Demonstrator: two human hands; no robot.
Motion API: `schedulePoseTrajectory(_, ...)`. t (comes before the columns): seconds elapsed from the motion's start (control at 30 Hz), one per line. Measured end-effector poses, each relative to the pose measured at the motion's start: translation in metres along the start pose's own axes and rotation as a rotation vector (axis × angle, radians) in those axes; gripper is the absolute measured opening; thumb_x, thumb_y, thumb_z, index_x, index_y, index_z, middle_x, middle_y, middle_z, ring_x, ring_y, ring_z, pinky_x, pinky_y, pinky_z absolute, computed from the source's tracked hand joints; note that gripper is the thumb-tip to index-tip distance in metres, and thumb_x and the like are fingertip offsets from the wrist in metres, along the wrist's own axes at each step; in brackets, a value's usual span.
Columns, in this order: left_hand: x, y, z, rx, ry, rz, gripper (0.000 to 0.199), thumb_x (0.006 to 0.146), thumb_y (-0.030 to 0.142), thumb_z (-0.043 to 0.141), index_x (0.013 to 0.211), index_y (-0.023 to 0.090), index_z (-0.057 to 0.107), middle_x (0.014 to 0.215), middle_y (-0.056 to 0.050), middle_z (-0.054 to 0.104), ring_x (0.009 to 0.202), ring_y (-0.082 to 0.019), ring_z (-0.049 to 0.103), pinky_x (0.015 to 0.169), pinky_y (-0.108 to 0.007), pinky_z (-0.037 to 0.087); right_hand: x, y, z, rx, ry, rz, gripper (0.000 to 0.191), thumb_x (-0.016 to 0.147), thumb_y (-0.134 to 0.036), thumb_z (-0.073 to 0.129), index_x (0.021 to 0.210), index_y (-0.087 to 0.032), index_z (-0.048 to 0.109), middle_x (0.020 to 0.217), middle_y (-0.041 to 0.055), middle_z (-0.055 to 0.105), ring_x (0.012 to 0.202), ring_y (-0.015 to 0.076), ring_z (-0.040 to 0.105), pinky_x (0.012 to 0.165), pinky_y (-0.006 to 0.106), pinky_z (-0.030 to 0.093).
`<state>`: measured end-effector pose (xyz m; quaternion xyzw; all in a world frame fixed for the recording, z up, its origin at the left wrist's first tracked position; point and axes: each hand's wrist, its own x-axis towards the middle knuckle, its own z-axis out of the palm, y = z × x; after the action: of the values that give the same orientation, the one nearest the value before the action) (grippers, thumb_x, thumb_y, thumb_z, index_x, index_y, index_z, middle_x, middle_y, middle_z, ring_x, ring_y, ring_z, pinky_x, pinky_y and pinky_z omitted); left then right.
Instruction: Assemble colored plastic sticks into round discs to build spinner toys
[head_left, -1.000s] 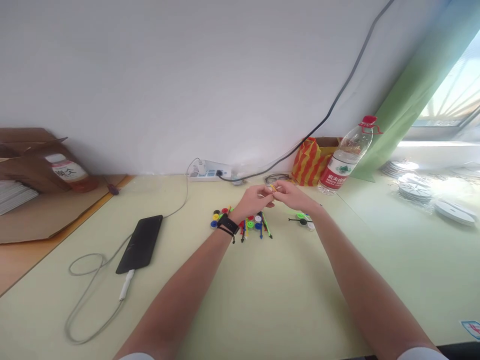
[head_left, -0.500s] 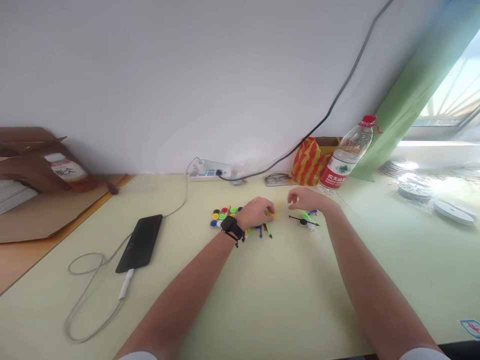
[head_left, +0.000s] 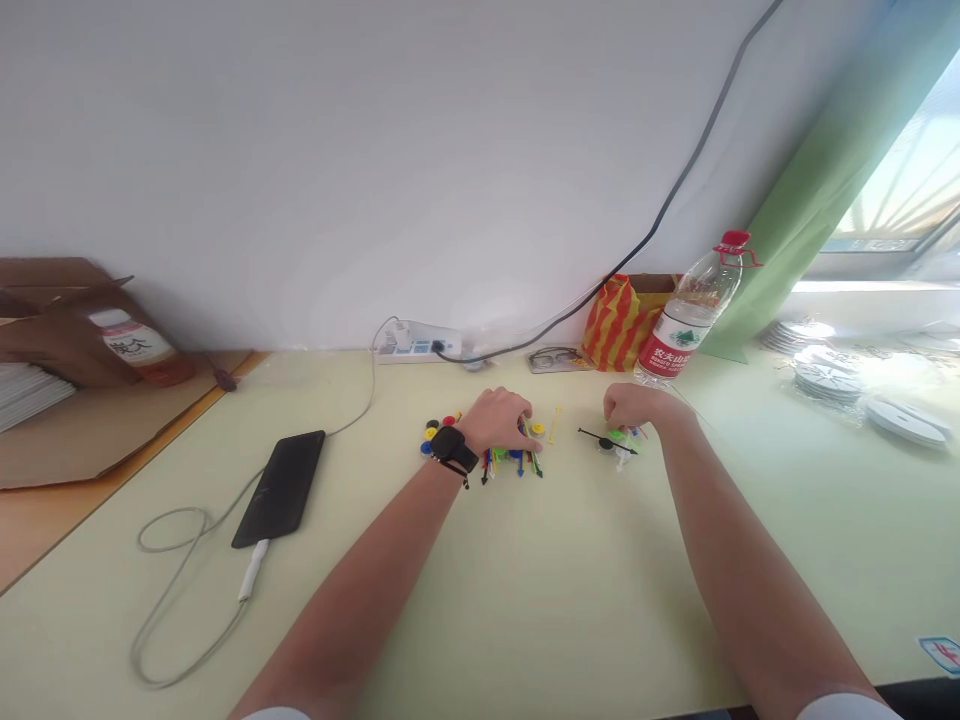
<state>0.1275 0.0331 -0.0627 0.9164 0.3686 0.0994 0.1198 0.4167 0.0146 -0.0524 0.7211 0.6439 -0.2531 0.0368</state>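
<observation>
Over a group of small coloured pieces, my left hand (head_left: pixel 501 418) is spread with thumb and fingers apart. Arrow-shaped pieces, among them a blue arrow (head_left: pixel 520 463), stick out below it, and round discs such as a yellow disc (head_left: pixel 431 434) lie to its left. Just right of its fingertips are another yellow disc (head_left: pixel 538 429) and a thin yellow piece (head_left: pixel 555 425). My right hand (head_left: pixel 628 404) has its fingers curled together above a smaller group with a black arrow (head_left: pixel 607 440) and green and white pieces. What its fingers hold, if anything, is hidden.
A black phone (head_left: pixel 279 488) with a cable lies at the left. Along the wall are a power strip (head_left: pixel 420 343), glasses (head_left: pixel 555 358), a red-and-yellow bag (head_left: pixel 619 322) and a large bottle (head_left: pixel 679 330). White disc stacks (head_left: pixel 829 378) stand at the right.
My left hand has shifted slightly left, and its fingers have spread, leaving a yellow disc beside them. My right hand has moved right and down to the smaller group, its fingers now curled.
</observation>
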Motion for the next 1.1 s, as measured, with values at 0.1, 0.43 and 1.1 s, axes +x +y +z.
schedulePoseTrajectory(0.1,-0.001,0.007,0.001,0.005,0.007,-0.013,0.054,0.064,0.065,0.082,0.097,0.023,0.076,0.094,-0.012,0.075,0.101,-0.036,0.065,0.093,-0.043,0.044,0.000,0.000,-0.002,-0.005,0.031,-0.003,0.014,0.068,-0.013,0.073,0.076,-0.020,0.064,0.076,0.0065,0.072,0.070,0.0221,0.068,0.060,0.030,0.048)
schedulePoseTrajectory(0.43,-0.002,0.019,-0.002,0.108,-0.073,0.003,0.071,0.066,0.067,0.078,0.119,0.020,0.070,0.113,-0.014,0.073,0.114,-0.039,0.060,0.099,-0.048,0.043,0.001,-0.003,-0.018,0.013,0.276,-0.011,0.014,0.082,-0.018,0.065,0.096,-0.019,0.065,0.113,0.0146,0.072,0.099,0.0276,0.068,0.070,0.031,0.048)
schedulePoseTrajectory(1.1,0.003,0.021,0.006,0.134,0.024,0.030,0.053,0.081,0.056,0.069,0.121,0.022,0.071,0.113,-0.011,0.075,0.111,-0.034,0.063,0.095,-0.044,0.047,-0.003,-0.056,0.013,0.021,-0.003,-0.482,0.030,0.087,-0.019,0.057,0.109,-0.019,0.078,0.099,0.0064,0.077,0.086,0.0201,0.065,0.074,0.026,0.047)
